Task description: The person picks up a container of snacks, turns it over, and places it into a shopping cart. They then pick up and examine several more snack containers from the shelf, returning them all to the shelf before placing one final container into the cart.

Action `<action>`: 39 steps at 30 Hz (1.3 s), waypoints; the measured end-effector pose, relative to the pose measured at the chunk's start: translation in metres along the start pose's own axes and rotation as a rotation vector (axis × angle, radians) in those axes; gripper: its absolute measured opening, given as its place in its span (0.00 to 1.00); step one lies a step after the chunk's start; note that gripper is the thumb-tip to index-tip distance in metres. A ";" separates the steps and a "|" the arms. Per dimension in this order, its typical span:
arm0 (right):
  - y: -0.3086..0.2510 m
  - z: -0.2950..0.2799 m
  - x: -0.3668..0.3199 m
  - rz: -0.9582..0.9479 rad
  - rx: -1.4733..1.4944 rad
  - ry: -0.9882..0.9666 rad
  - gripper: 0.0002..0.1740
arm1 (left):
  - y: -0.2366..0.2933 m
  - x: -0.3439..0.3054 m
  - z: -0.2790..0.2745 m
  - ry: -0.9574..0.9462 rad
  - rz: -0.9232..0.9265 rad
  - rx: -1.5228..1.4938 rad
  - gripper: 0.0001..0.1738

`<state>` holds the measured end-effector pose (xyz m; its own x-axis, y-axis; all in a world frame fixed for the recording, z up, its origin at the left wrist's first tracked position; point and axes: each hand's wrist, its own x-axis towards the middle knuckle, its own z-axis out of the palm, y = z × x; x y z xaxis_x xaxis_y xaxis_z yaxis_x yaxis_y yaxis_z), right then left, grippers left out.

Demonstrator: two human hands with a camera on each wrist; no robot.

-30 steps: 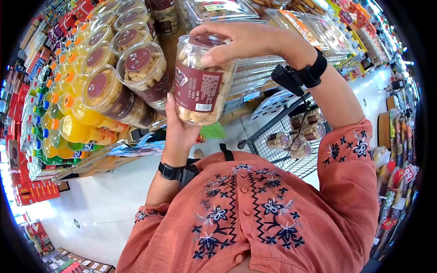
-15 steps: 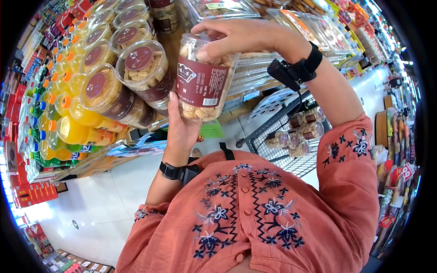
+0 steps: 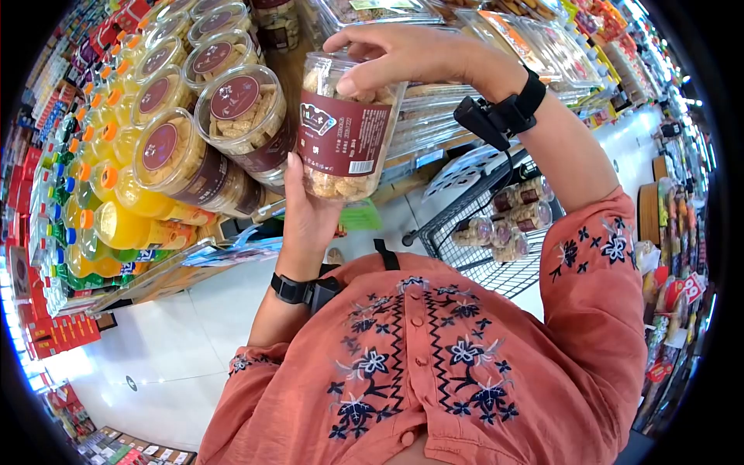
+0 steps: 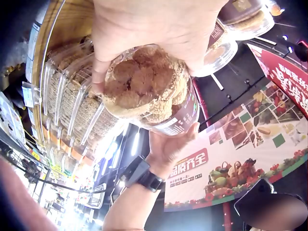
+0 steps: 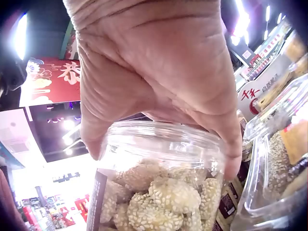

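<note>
A clear plastic jar [image 3: 345, 143] of sesame-coated snacks, with a dark red label, is tilted in front of the display. My left hand [image 3: 308, 221] holds it low down, thumb along its left side. From above, my right hand [image 3: 422, 58] grips the lid end, its thumb on the near side. In the left wrist view the snacks show through the jar's base [image 4: 144, 84], under the left palm [image 4: 154, 24]. The right wrist view shows the thumb and fingers of the right hand [image 5: 154, 72] spread around the top of the jar [image 5: 163, 197].
Similar jars [image 3: 236, 108] stand in rows at the left, beside orange drink bottles [image 3: 124, 225]. Clear boxes of snacks [image 3: 535, 50] are stacked at the back right. A shopping cart [image 3: 457, 244] holding several jars [image 3: 519, 217] is below right.
The jar has turned between my hands, bringing the label's logo round to the front and the barcode further right. Both hands have risen slightly with it.
</note>
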<state>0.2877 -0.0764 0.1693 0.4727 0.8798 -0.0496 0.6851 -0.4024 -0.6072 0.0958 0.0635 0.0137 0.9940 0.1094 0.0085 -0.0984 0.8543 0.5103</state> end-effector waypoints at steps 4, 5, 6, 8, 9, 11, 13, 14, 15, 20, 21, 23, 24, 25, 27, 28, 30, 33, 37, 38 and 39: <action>-0.004 0.000 -0.002 0.016 0.018 -0.003 0.48 | 0.001 0.001 -0.001 -0.018 -0.005 -0.014 0.34; -0.007 -0.001 -0.003 0.021 0.021 -0.008 0.48 | 0.001 0.001 -0.001 -0.015 -0.009 -0.016 0.35; -0.009 -0.001 -0.004 0.027 0.025 -0.012 0.48 | 0.001 0.001 -0.001 -0.012 -0.013 -0.018 0.35; -0.005 0.000 -0.004 0.015 0.040 0.002 0.47 | 0.002 0.001 -0.001 0.000 -0.023 -0.033 0.36; -0.002 0.000 -0.004 0.008 0.047 0.009 0.47 | 0.003 0.002 0.000 0.010 -0.028 -0.047 0.37; 0.001 0.002 -0.009 0.012 0.083 0.046 0.47 | 0.006 0.004 0.002 0.012 -0.063 -0.066 0.39; 0.001 0.003 -0.019 -0.001 0.128 0.067 0.46 | 0.009 0.004 0.003 -0.002 -0.125 -0.078 0.41; 0.001 0.003 -0.025 -0.017 0.155 0.072 0.45 | 0.012 0.004 0.004 -0.005 -0.136 -0.048 0.42; 0.002 0.002 -0.029 -0.031 0.183 0.078 0.45 | 0.015 0.003 0.005 -0.007 -0.150 -0.018 0.42; 0.013 -0.009 -0.053 -0.141 0.317 0.049 0.50 | 0.021 0.004 0.015 -0.029 -0.153 0.120 0.41; 0.017 -0.012 -0.056 -0.152 0.271 0.056 0.51 | 0.021 0.003 0.018 -0.012 -0.133 0.149 0.40; 0.025 -0.016 -0.064 -0.167 0.180 0.073 0.52 | 0.020 0.006 0.025 0.016 -0.103 0.199 0.39; 0.024 -0.018 -0.070 -0.124 0.192 0.045 0.54 | 0.019 0.008 0.027 0.029 -0.091 0.219 0.39; 0.023 -0.019 -0.075 -0.094 0.183 0.036 0.56 | 0.019 0.009 0.029 0.045 -0.078 0.239 0.38; 0.023 -0.019 -0.086 -0.040 0.167 0.007 0.61 | 0.021 0.010 0.030 0.010 -0.091 0.274 0.38; 0.024 -0.018 -0.090 -0.004 0.143 0.012 0.63 | 0.021 0.011 0.030 0.006 -0.091 0.301 0.38; 0.037 -0.013 -0.094 -0.010 0.158 0.016 0.63 | 0.020 0.013 0.028 -0.020 -0.063 0.372 0.39; 0.054 -0.005 -0.098 -0.002 0.191 0.049 0.63 | 0.018 0.016 0.037 -0.021 -0.048 0.437 0.39; 0.063 0.001 -0.098 -0.008 0.227 0.115 0.61 | 0.011 0.018 0.036 -0.008 -0.032 0.441 0.38; 0.065 0.002 -0.096 -0.036 0.183 0.184 0.58 | 0.007 0.017 0.036 0.003 -0.026 0.438 0.38; 0.059 0.001 -0.097 -0.016 0.223 0.180 0.57 | 0.004 0.016 0.038 0.014 -0.019 0.435 0.38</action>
<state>0.2822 -0.1850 0.1371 0.5674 0.8185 0.0907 0.5637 -0.3057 -0.7673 0.1127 0.0498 0.0484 0.9944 0.1047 -0.0146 -0.0472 0.5632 0.8250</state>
